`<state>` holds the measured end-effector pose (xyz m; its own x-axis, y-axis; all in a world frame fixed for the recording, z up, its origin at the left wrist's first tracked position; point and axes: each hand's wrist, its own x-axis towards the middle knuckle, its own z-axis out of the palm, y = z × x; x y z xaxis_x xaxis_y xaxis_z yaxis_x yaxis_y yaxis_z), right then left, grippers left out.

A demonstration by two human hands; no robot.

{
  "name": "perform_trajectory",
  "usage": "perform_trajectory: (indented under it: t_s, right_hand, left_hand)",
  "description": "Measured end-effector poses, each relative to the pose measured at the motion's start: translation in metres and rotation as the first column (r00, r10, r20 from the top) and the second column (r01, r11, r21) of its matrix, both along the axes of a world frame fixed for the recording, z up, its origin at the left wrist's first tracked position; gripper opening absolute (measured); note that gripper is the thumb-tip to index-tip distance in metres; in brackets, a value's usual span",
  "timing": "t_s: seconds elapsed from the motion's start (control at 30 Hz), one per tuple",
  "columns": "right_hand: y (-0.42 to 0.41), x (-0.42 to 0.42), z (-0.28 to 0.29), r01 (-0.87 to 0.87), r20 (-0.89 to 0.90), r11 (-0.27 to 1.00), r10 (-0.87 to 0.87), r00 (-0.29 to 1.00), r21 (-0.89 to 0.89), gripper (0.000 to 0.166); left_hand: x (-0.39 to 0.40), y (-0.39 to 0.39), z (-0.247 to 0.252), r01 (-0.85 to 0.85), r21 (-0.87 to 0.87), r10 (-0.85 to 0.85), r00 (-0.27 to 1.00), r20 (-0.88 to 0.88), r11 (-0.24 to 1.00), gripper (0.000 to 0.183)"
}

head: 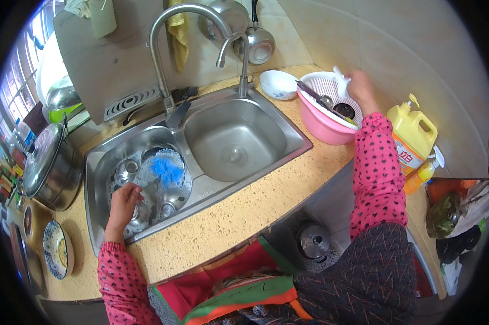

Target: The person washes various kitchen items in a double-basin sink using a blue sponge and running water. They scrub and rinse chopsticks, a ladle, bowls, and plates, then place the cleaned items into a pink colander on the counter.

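Note:
My right hand (361,87) grips a white spoon-like utensil (342,83) at the rim of a white slotted colander (315,81). The colander sits in a pink plastic basin (330,128) and holds dark-handled utensils, among them a ladle (344,109). Over the left sink bowl (102,178) hovers my left hand (124,203), loosely curled with nothing visible in it. Beneath and around it, shiny metal vessels (171,201) lie in soapy water. A blue scrubbing mesh (166,167) rests among the suds in a round pan.
The right sink bowl (234,134) adjoins, with a tall faucet (159,53) and a smaller tap (244,61) behind. A white bowl (279,85) stands by the basin. Yellow detergent (411,130) and a spray bottle (421,174) stand right; a lidded steel pot (49,166) and patterned bowl (58,250) left.

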<state>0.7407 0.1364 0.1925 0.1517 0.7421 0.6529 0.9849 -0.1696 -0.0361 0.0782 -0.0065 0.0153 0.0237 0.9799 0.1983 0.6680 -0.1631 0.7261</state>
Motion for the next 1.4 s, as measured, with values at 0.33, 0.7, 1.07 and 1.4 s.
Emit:
perform_trajectory:
  t_s: [0.33, 0.7, 1.07, 1.4]
  right_hand:
    - [0.047, 0.103, -0.052, -0.029, -0.106, 0.926, -0.012, 0.994, -0.378, 0.036]
    - [-0.064, -0.277, -0.003, -0.863, -0.523, 0.362, 0.689, 0.502, -0.351, 0.026]
    - [0.033, -0.486, -0.198, -0.474, -0.086, 0.272, 0.791, 0.605, -0.837, 0.045]
    - [0.024, -0.517, -0.217, -0.536, -0.137, 0.295, 0.769, 0.625, -0.791, 0.037]
  left_hand:
    - [-0.052, 0.013, -0.024, -0.137, 0.106, 0.141, 0.99, -0.031, 0.985, 0.022]
    - [-0.071, 0.0, -0.046, -0.09, -0.211, 0.018, 0.947, -0.321, 0.973, 0.038]
    - [-0.063, 0.01, -0.04, -0.112, -0.526, -0.202, 0.84, -0.503, 0.843, 0.042]
    - [-0.058, 0.002, -0.042, -0.058, -0.278, -0.07, 0.9, -0.43, 0.959, 0.043]
